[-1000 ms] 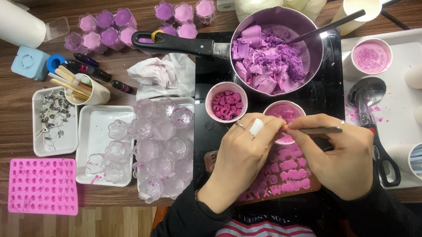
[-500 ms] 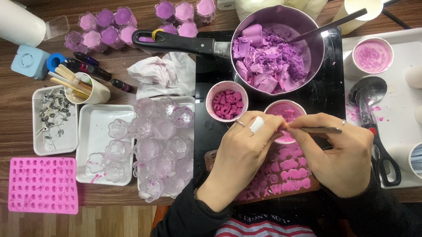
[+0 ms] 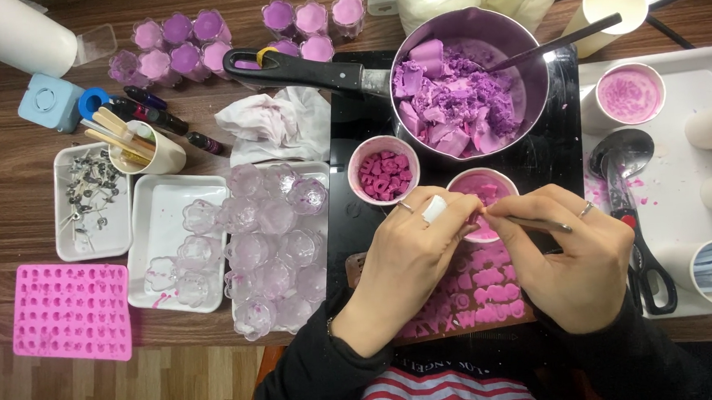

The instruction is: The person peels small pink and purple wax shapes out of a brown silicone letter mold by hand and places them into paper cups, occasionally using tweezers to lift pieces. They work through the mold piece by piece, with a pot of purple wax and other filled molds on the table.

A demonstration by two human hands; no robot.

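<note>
I see my left hand [image 3: 405, 259] pinching a small pink wax piece and my right hand [image 3: 578, 256] gripping a thin metal pick [image 3: 539, 223], both over the pink letter mould [image 3: 481, 287]. Behind the mould, one small cup [image 3: 384, 172] already holds freed letters; many letters remain in the mould

Letter mould [image 3: 477, 287] at near table edge, under both hands – left hand [image 3: 409, 258] on its left part, right hand [image 3: 577, 252] on its right. Two cups just behind hands: cup of small pieces [image 3: 383, 171] left, second cup [image 3: 483, 194] right. Saucepan [image 3: 468, 82] behind cups, handle pointing left. Tray of glass holders [image 3: 272, 246] left of hands; second mould [image 3: 72, 310] at far left. Tray [image 3: 677, 69] at right – spoon [image 3: 621, 159] and scissors [image 3: 653, 276] on it.
</note>
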